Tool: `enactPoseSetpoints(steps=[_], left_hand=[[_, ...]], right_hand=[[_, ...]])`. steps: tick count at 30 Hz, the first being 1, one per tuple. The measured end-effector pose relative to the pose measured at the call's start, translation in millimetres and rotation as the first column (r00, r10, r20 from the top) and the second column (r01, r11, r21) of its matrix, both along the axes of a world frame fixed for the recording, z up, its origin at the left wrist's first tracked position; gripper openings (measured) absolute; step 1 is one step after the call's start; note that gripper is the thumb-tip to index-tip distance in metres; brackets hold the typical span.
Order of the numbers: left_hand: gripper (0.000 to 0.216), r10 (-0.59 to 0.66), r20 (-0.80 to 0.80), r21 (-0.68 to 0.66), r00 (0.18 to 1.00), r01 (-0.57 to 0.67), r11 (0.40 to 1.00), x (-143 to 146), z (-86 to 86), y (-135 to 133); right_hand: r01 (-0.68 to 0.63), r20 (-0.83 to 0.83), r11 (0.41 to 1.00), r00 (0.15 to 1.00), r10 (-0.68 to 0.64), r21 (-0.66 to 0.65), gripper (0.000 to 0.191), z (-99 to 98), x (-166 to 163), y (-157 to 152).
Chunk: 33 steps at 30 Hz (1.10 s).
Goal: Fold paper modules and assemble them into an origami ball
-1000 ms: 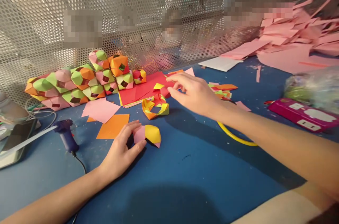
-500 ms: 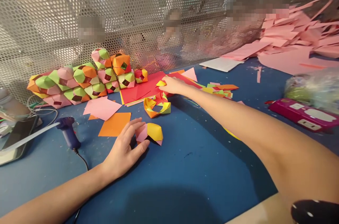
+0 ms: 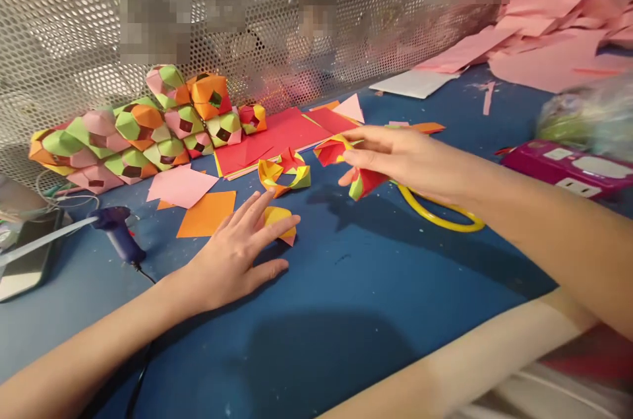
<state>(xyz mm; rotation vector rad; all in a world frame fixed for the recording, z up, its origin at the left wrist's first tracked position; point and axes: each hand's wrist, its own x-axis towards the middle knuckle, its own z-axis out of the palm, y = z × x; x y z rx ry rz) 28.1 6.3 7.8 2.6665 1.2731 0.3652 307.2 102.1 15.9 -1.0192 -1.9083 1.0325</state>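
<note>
My right hand [image 3: 403, 158] pinches a folded paper [image 3: 368, 183], just lifted and likely ready to work.
Left of this grip, my left hand [image 3: 235, 257] now spreads over a yellow piece [image 3: 277, 214].

At left we see a phone [image 3: 30, 241]; along the far side, a perforated screen [image 3: 277, 16]; at right, a magenta box [image 3: 558, 169] beside a clear plastic bag [image 3: 591, 109].

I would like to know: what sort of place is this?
Probably a craft workplace, though whether classroom or workshop is unclear. The blue table holds stacked folded-paper balls, loose coloured sheets and what looks like a glue gun.
</note>
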Motion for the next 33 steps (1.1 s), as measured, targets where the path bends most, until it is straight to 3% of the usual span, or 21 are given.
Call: enactPoseSetpoints(steps=[4, 9, 15, 19, 22, 25, 29, 31, 33], left_hand=[[0.041, -0.049, -0.089, 0.007, 0.995, 0.05, 0.999, 3.3, -0.8, 10.3], [0.035, -0.033, -0.128, 0.066, 0.991, 0.041, 0.997, 3.3, -8.1, 14.0], [0.038, 0.145, -0.061, 0.07, 0.987, -0.141, 0.988, -0.3, -3.1, 8.3], [0.053, 0.222, -0.124, -0.05, 0.967, -0.229, 0.972, -5.4, 9.2, 5.2], [0.063, 0.164, -0.16, -0.089, 0.973, -0.18, 0.98, -13.0, 19.0, 7.8], [0.064, 0.033, -0.153, -0.033, 0.988, -0.038, 0.999, -20.2, 22.3, 15.3], [0.069, -0.136, -0.109, -0.074, 0.985, 0.129, 0.989, -22.1, 15.2, 24.0], [0.072, -0.148, -0.114, -0.118, 0.982, 0.135, 0.984, -20.1, 11.6, 24.4], [0.07, -0.141, -0.143, -0.135, 0.98, 0.122, 0.983, -18.0, 10.1, 22.5]], right_hand=[[-0.135, -0.028, 0.99, 0.991, 0.134, -0.042, 0.039, -3.2, -19.2, -28.2], [-0.133, 0.005, 0.985, 0.991, 0.134, -0.109, 0.041, -11.9, -33.6, -34.8], [-0.075, 0.016, 0.988, 0.997, 0.078, -0.136, 0.044, -18.1, -31.4, -38.8], [-0.029, 0.188, 0.999, 0.982, 0.036, -0.036, 0.039, -16.1, -31.9, -43.8], [0.041, 0.364, 0.987, 0.927, -0.095, 0.154, 0.035, -11.7, -31.4, -47.2], [0.048, 0.465, 0.961, 0.868, -0.175, 0.273, 0.035, -6.8, -29.9, -51.5], [0.018, 0.635, 0.969, 0.752, -0.175, 0.247, 0.046, -1.0, -25.4, -57.4], [0.0, 0.692, 0.971, 0.702, -0.169, 0.237, 0.052, 1.5, -20.3, -57.1], [-0.081, 0.703, 0.972, 0.704, -0.101, 0.22, 0.061, 3.6, -13.6, -52.7]])
